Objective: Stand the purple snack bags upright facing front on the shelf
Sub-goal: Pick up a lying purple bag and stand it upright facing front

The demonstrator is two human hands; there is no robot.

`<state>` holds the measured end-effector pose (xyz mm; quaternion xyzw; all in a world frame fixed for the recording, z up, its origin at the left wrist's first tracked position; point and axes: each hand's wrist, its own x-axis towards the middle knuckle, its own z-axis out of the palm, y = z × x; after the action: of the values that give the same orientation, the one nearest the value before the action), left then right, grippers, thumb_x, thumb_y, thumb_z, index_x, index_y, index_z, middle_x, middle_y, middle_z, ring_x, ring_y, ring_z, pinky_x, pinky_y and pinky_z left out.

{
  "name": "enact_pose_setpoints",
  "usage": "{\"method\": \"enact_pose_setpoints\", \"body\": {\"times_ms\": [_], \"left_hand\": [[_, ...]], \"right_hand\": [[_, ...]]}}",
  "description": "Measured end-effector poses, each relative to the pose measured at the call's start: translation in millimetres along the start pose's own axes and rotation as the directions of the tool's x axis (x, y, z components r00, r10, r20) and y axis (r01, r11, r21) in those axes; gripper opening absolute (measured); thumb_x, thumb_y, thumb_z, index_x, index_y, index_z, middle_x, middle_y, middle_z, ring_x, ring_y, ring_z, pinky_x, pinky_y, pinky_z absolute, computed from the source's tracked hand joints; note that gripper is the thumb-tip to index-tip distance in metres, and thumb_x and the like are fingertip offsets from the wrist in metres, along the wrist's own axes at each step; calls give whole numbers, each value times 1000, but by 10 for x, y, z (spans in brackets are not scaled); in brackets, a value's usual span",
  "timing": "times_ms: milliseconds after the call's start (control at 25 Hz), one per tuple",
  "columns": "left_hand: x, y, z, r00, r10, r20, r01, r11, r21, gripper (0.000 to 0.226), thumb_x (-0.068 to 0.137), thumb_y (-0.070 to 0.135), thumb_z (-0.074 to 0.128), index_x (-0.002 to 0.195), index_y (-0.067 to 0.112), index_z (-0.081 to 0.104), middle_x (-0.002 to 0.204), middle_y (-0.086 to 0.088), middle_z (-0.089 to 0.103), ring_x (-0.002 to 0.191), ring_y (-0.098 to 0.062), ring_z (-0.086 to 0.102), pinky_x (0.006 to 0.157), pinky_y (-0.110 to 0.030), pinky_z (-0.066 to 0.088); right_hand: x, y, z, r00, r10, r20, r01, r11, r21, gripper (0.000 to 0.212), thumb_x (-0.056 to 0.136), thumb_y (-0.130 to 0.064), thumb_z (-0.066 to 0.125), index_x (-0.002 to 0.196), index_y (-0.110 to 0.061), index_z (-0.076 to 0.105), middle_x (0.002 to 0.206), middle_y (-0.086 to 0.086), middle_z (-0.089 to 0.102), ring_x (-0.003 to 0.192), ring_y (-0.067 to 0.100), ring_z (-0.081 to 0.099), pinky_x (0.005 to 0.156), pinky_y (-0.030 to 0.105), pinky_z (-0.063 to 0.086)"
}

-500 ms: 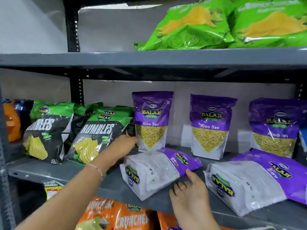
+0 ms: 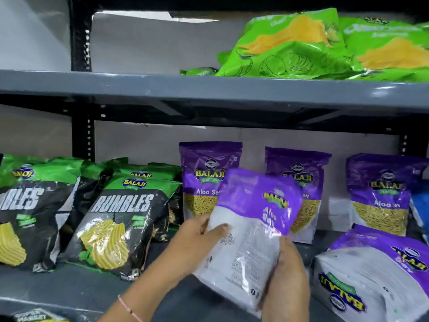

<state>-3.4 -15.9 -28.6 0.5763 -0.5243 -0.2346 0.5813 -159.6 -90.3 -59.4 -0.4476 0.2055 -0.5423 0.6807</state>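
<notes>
Purple snack bag (image 2: 250, 219), flat on the shelf (image 2: 92, 282) a moment ago, is now lifted, back side showing; left hand (image 2: 197, 242) and right hand (image 2: 287, 282) fingers grip it, ready for turning.

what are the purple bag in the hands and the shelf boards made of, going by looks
Purple bag: looks like thin glossy plastic film, since it crinkles and shows white glare where the left hand and right hand hold it. Shelf board: probably painted metal, judging by its smooth grey satin face with soft highlights and the black perforated upright; the paint hides the base material.
</notes>
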Motion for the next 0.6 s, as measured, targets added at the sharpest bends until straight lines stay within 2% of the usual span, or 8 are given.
{"method": "enact_pose_setpoints", "body": {"times_ms": [40,120,200,240,320,440,520,600], "left_hand": [[-11,-15,-1,998,62,-28,-64,993,-96,10,93,20,69,99,25,74,91,0,82,77,-13,76,69,-24,59],[15,-91,44,981,157,-114,-174,972,-157,38,91,2,68,120,28,68,111,-1,80,102,-19,75,90,-34,60],[95,-240,99,960,186,-207,-216,967,-135,52,88,-11,66,132,17,60,122,-6,75,116,-24,70,102,-39,54],[131,-303,121,953,191,-235,-227,964,-138,55,87,-14,65,133,16,58,123,-7,74,117,-23,69,104,-37,53],[207,-386,94,948,164,-271,-229,946,-231,56,86,-14,67,131,19,59,117,-2,77,107,-14,73,98,-30,57],[259,-450,32,953,88,-289,-186,925,-332,56,79,-9,76,127,15,59,109,7,78,94,-4,74,84,-18,59],[235,-484,28,930,75,-359,-157,966,-207,63,69,1,88,121,19,57,107,11,70,86,-4,69,72,-9,55],[226,-500,13,880,67,-471,-119,989,-83,58,62,8,94,106,18,58,90,7,59,71,-8,57,62,-12,50]], "right_hand": [[38,5,44,989,-145,-4,145,989,-27,46,106,-19,35,151,-14,43,120,-8,75,127,15,56,124,40,25],[84,42,144,940,-340,10,340,940,-28,46,105,-9,40,150,-15,46,148,4,58,138,19,52,118,42,36],[166,85,219,932,-358,54,360,932,-46,44,105,-6,40,147,-16,48,147,-1,58,130,6,58,107,27,48],[261,100,193,938,-344,44,346,936,-65,42,105,-6,42,143,-19,53,137,-8,65,118,-3,64,96,17,53],[394,155,150,950,-313,-7,310,944,-117,34,105,-8,44,124,-24,67,111,-16,77,97,-4,70,81,11,54],[503,195,67,972,-227,-52,214,959,-185,23,104,-20,49,103,-21,72,113,5,77,106,20,70,100,39,52],[531,228,5,989,-141,-51,129,972,-199,30,104,-32,46,108,-19,73,118,6,77,115,25,69,108,48,47],[526,248,-26,995,-89,-49,76,971,-228,43,104,-45,39,108,-23,75,115,1,79,113,22,70,107,46,48]]}}
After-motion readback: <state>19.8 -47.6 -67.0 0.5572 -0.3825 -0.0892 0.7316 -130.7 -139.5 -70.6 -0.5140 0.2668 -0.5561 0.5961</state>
